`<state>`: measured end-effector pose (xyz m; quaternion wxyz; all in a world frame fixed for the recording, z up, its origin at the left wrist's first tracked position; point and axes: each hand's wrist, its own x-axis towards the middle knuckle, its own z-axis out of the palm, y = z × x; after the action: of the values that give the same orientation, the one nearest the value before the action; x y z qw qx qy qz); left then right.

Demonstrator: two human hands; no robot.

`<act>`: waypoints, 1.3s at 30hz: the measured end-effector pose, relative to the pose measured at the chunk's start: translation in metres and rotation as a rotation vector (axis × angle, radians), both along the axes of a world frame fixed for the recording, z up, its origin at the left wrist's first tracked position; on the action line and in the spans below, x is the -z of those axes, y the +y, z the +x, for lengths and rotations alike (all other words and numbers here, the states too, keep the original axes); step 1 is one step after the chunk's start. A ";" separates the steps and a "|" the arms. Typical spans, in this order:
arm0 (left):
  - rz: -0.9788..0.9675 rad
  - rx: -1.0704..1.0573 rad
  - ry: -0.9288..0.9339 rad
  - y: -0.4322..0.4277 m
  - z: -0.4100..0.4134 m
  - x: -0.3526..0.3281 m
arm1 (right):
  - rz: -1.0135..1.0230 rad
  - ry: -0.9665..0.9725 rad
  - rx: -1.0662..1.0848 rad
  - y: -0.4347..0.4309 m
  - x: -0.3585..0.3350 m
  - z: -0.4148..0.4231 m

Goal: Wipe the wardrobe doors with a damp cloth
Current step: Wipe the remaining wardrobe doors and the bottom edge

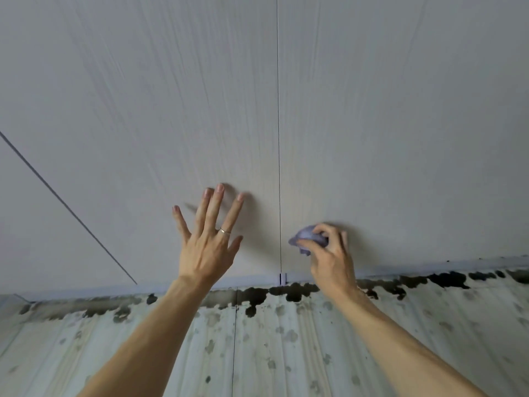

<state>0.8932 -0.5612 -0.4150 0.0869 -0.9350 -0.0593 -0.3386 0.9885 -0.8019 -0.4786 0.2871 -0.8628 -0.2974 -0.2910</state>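
Two pale wood-grain wardrobe doors fill the view, the left door (171,110) and the right door (400,124), split by a thin vertical gap (278,138). My left hand (207,242) lies with straight spread fingers against the left door, low down, a ring on one finger. My right hand (332,253) grips a crumpled lilac cloth (307,239) and holds it against the lower part of the right door, just right of the gap.
Below the doors runs a bottom edge with a small clip (282,278) at the gap. Under it lies a pale floor (286,339) with dark blotches. A slanted seam (68,207) marks another panel at the left.
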 end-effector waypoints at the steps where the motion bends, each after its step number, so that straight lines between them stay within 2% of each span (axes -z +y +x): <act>1: 0.018 0.022 0.018 -0.002 0.002 0.002 | 0.121 0.086 0.084 -0.010 0.006 0.000; 2: 0.030 0.028 0.032 -0.004 0.003 0.003 | 0.289 0.167 0.181 -0.017 0.003 0.000; 4: 0.039 0.017 0.047 -0.007 0.007 0.006 | 0.752 0.347 0.371 -0.030 -0.016 0.005; 6: 0.019 0.010 0.056 -0.011 0.010 0.010 | 1.284 0.554 0.479 -0.040 -0.041 0.013; 7: 0.006 -0.003 0.053 -0.011 0.008 0.011 | 1.452 0.626 0.500 -0.037 -0.047 0.015; 10: -0.012 -0.004 0.048 -0.013 0.008 0.013 | 1.622 0.777 0.513 -0.012 -0.048 0.007; 12: -0.005 0.004 0.054 -0.014 0.011 0.009 | 1.626 0.912 0.523 0.019 -0.034 -0.004; 14: 0.004 0.009 0.078 -0.014 0.010 0.007 | 1.592 1.090 0.444 0.054 -0.024 -0.023; 16: 0.021 0.007 0.088 -0.011 0.007 0.005 | 1.569 1.145 0.322 0.084 -0.030 -0.039; 19: 0.049 0.020 0.096 -0.005 0.003 0.002 | 1.412 0.850 0.169 0.097 -0.060 -0.039; 22: 0.045 0.018 0.099 -0.007 0.004 0.001 | 1.067 0.617 0.053 0.084 -0.073 -0.032; 24: 0.026 0.003 0.087 -0.014 0.004 0.003 | 0.807 0.546 0.042 0.067 -0.053 -0.031; 26: 0.005 -0.008 0.072 -0.021 0.005 0.004 | 0.642 0.622 0.142 0.041 -0.015 -0.026; 28: -0.004 -0.013 0.064 -0.027 0.006 0.003 | 0.659 0.775 0.333 0.009 0.015 -0.014; 30: -0.015 0.000 0.051 -0.028 0.006 0.003 | 0.786 0.811 0.451 -0.015 0.027 -0.005; 33: -0.020 0.017 0.009 -0.026 0.010 0.008 | 0.981 0.693 0.466 -0.030 0.016 0.005; 36: -0.021 0.037 -0.058 -0.031 0.017 0.015 | 0.988 0.541 0.402 -0.031 -0.010 0.006; 39: 0.046 0.136 -0.124 -0.042 0.033 -0.009 | 0.900 0.374 0.316 -0.030 -0.038 0.007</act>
<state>0.9262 -0.6029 -0.4063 0.0812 -0.9119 0.0066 -0.4023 0.9960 -0.8320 -0.4402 0.6309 -0.7254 0.0481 -0.2709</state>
